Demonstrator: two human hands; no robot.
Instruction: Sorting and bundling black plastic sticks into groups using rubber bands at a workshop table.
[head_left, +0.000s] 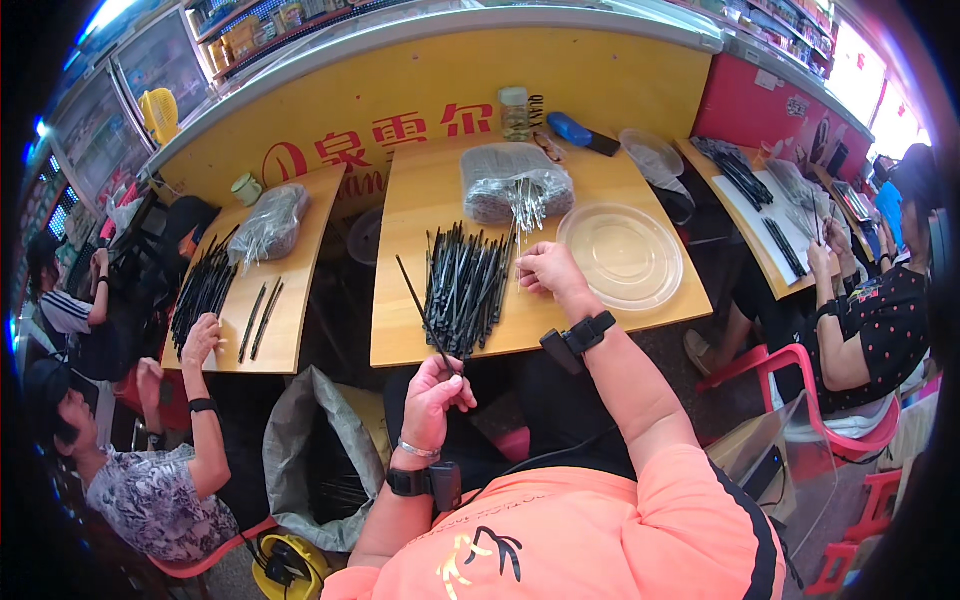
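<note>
View: head camera, looking down on the bench [400, 335].
Left hand [428, 405]: just off the near edge of the bench, its fingers [447, 384] pinching the lower end of a black stick [415, 295], which slants up and leftward.
Right hand [555, 272]: over the bench, right of the stick pile, fingertips pressed together on a thin pale strip; its material is too small to tell.
Stick pile [465, 285]: black pieces lying roughly side by side, between the two hands.
Clear bag [500, 185]: behind the pile, silvery strips [527, 205] poking from its front.
Round lid [620, 257]: transparent, flat, just beside the right hand.
Far edge: a jar [514, 115] and a blue object [568, 128].
Sack [290, 460]: open, left of the person's left forearm.
Left co-worker [165, 490]: one hand at another pile of black sticks [205, 290].
</note>
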